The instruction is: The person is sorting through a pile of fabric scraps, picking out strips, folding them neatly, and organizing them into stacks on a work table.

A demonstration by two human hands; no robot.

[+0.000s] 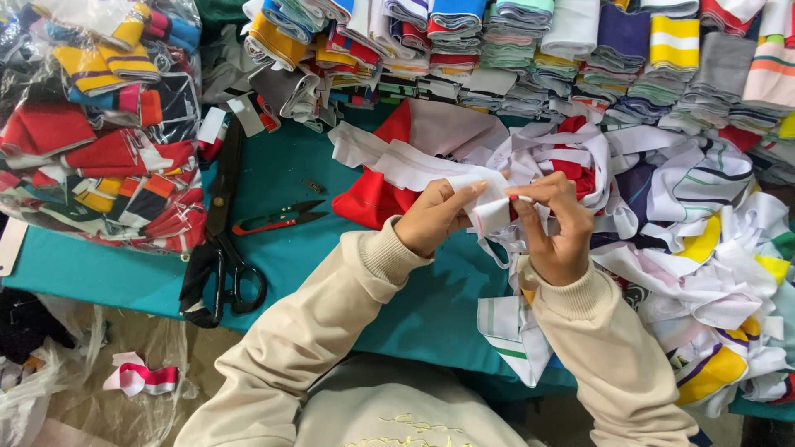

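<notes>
A teal table fills the middle of the view, crowded w/ fabric on three sides. Along the far edge sit rows of folded striped knit pieces, stacked tight, many colours. At the left a clear plastic bag packed w/ red, yellow & striped pieces rests on the table corner. Just beside it lie big black scissors, blades pointing away from the person, handles near the table's front edge. Near those, a small red thread snipper lies flat on bare teal, apart from both hands. To the right a loose heap of white and striped strips spreads over the table & hangs past the front edge, pressing up against the right forearm. A red and white cloth lies behind the hands. On the floor at lower left, a pink-white scrap next to clear plastic.

Both arms, in beige sleeves, reach forward from the bottom & meet at centre. The left hand pinches a white strip between thumb & fingers, thumb on top. The right hand is curled, fingers bent, thumb & forefinger nipping the same strip's edge. The strip is held just above the table, between the two hands, its tail trailing back toward the red cloth.
</notes>
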